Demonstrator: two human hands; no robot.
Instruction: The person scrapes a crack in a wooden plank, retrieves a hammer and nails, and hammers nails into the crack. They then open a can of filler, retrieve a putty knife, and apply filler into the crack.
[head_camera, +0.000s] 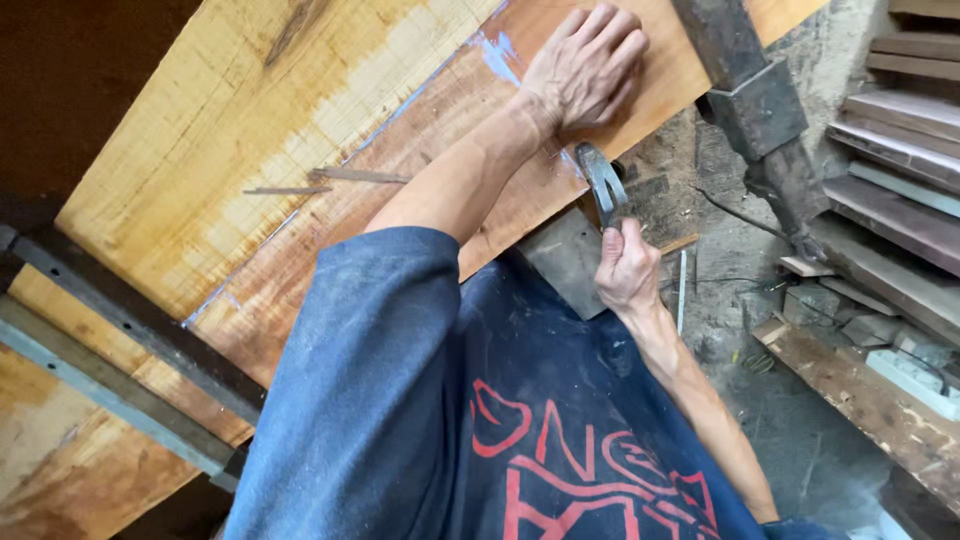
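Note:
A wide wooden plank (250, 130) with a pale band, a reddish band and a blue chalk line lies across metal rails. My left hand (585, 65) rests flat on the plank near its edge, fingers spread slightly. My right hand (628, 270) grips the handle of a claw hammer (603, 185), whose grey metal head sits at the plank's edge just below my left hand. My blue shirt fills the lower middle of the view.
Dark metal rails (130, 320) support the plank at the left. A heavy grey metal machine part (755, 100) stands at the upper right. Stacked boards (900, 150) and wood scraps lie on the dusty floor at the right. Two thin wood slivers (330, 180) lie on the plank.

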